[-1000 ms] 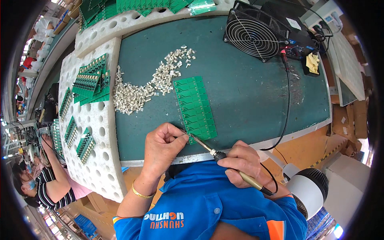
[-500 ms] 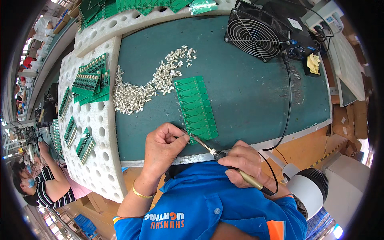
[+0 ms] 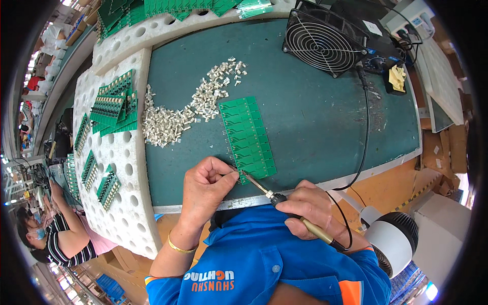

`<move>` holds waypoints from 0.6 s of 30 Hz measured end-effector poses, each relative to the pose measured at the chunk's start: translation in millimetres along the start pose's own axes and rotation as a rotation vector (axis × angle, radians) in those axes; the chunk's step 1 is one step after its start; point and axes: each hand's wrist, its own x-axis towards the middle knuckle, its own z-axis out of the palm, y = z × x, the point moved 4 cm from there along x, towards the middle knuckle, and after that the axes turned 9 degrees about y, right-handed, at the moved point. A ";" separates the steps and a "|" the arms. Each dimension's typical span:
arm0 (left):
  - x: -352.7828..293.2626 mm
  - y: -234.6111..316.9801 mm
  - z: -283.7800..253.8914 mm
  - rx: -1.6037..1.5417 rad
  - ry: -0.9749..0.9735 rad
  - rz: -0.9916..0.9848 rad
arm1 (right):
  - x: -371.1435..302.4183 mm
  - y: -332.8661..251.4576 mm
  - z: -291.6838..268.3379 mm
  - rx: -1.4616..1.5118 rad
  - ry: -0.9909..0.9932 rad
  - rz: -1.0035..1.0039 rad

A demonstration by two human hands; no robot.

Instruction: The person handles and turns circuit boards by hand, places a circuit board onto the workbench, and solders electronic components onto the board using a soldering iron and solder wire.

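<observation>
My right hand [image 3: 306, 208] grips a soldering iron [image 3: 317, 231] by its handle. The iron's metal tip reaches the lower left edge of a green circuit board [image 3: 250, 140] lying flat on the bench. At that same edge my left hand [image 3: 207, 188] is closed in a pinch, thumb against forefinger, close beside the tip. What the pinch holds is too small to make out. Along the board's left edge runs a row of thin pins. A loose pile of small white pin connectors [image 3: 165, 124] spreads to the upper left of the board.
White foam trays [image 3: 114, 168] with round holes carry finished-looking boards [image 3: 109, 109] at the left and back. A black fan [image 3: 323, 46] stands at the back right by the soldering station [image 3: 376, 61] and a yellow sponge [image 3: 396, 77]. The iron's cable [image 3: 368, 122] loops along the right. Another person [image 3: 66, 229] sits far left.
</observation>
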 end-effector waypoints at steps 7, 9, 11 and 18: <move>0.9 -1.7 -1.2 0.001 -0.010 0.002 | -1.8 -1.4 -0.7 -0.006 0.001 0.007; 0.9 -1.7 -1.6 -0.001 -0.011 0.000 | -2.1 -2.0 -0.7 -0.007 0.000 0.005; 0.9 -1.9 -1.5 -0.004 -0.013 -0.002 | -2.8 -2.5 -0.8 -0.013 -0.010 0.001; 0.5 1.0 0.0 -0.021 -0.007 -0.010 | -1.9 -2.2 -4.3 0.016 0.044 -0.024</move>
